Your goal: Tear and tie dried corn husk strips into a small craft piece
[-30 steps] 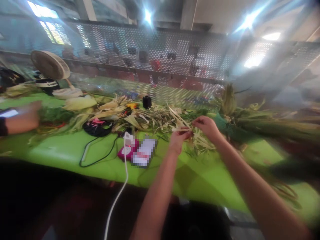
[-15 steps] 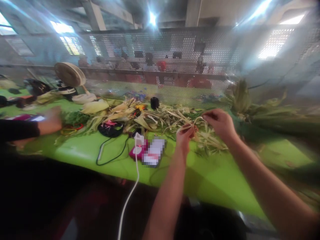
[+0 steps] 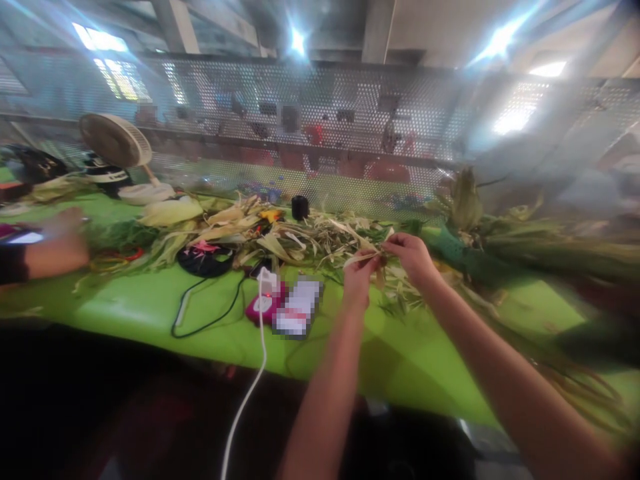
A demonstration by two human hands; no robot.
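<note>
Pinching a strip (image 3: 364, 256), left hand (image 3: 358, 275) and right hand (image 3: 413, 257) seem midway; loose husks (image 3: 239, 217) at ten o'clock look unworked.

Bright green is noted on table cover (image 3: 425, 380), straw and tan on husks (image 3: 275, 245), magenta on socket block (image 3: 273, 305), white on cable (image 3: 263, 350), black on cylinder (image 3: 300, 208). A dotted pattern is recorded across grey panel (image 3: 345, 87).

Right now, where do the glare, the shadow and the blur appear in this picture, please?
Head view: bright lights flare overhead; head view: a soft shadow falls on the green tabletop between the forearms; head view: another person's hand at far left is smeared, while the left hand and right hand look clearer.
</note>
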